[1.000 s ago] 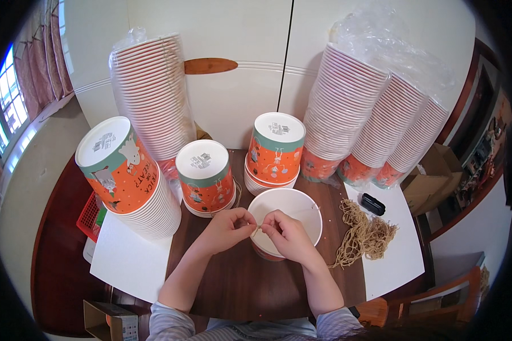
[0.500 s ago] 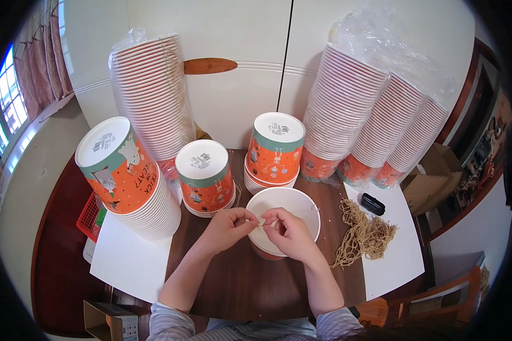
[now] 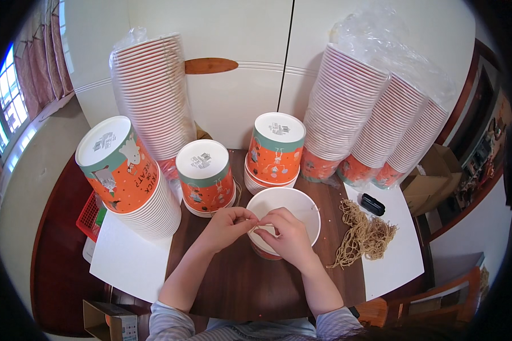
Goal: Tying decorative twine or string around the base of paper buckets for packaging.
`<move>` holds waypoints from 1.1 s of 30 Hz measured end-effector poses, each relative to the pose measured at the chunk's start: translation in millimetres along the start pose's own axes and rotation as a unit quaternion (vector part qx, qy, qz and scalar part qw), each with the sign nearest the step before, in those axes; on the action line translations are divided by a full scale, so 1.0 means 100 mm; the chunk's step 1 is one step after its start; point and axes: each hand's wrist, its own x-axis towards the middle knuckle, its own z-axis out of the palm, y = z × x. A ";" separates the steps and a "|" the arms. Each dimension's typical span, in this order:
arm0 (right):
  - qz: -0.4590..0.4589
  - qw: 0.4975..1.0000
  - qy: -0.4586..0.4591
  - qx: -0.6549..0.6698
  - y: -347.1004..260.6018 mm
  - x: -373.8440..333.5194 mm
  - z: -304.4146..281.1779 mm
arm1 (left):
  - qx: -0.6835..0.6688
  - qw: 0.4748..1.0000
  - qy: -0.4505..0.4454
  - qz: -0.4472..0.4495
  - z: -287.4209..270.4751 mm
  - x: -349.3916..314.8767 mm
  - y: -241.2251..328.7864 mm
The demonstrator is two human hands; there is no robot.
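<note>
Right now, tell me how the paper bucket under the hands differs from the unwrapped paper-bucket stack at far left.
The paper bucket stands mouth up, showing its white inside; the unwrapped stack is upside down, its white base on top. The paper bucket shows a single rim, while the unwrapped stack shows many nested rims. The paper bucket is also plainly shorter than the unwrapped stack. Both have white rims and orange on the outside.

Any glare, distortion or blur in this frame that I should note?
Head view: the window at far left is overexposed; head view: the clear plastic wrap catches whitish highlights; head view: the table has bowed outer edges, and the image corners go black; head view: the left hand and right hand look fairly sharp, but details between the fingertips are too small to make out.
</note>
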 end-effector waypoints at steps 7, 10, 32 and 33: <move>-0.006 1.000 0.013 -0.004 0.03 -0.01 0.03 | -0.009 1.000 -0.005 0.005 0.01 0.00 0.01; -0.001 1.000 0.011 0.024 0.04 -0.01 0.02 | -0.005 1.000 -0.007 0.009 0.01 -0.01 0.01; 0.034 0.999 -0.031 0.000 0.03 -0.01 -0.02 | 0.046 0.998 0.008 0.051 0.01 0.04 -0.14; 0.033 0.999 -0.032 0.002 0.03 -0.02 -0.02 | 0.058 0.997 0.020 0.048 0.03 0.03 -0.13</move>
